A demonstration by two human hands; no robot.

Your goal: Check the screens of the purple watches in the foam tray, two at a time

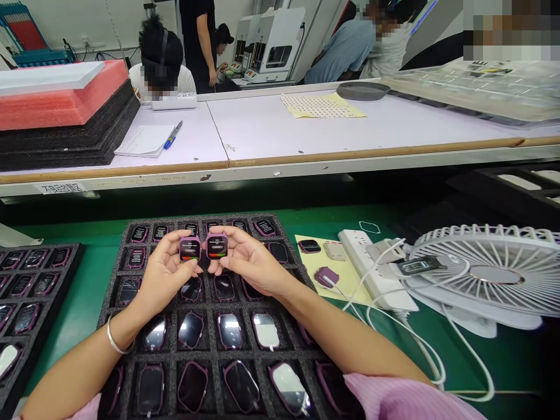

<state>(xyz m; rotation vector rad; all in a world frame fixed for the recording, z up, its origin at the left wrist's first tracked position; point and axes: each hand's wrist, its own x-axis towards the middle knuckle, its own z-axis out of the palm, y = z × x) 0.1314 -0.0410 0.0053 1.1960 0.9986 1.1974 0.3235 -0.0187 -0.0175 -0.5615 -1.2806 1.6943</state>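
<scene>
My left hand (168, 268) grips a purple smartwatch (189, 249) between thumb and fingers. In my right hand (247, 256) is a second purple smartwatch (217, 245), held close beside the first. Both screens are lit, with small text and a red and green strip low down. Beneath the hands lies a black foam tray (170, 344) whose compartments hold several more purple watches. Those in the far rows show lit text, while the nearer ones have dark or glossy screens. Parts of the tray are hidden by my forearms.
Another foam tray (72, 274) of watches lies left. At right are a yellow sheet (350, 286) with watch pieces, a power strip (363, 256), white cables and a white fan (494, 274). A shelf (245, 131) bears a foam stack (56, 111) and notepad (142, 140). Several people are beyond.
</scene>
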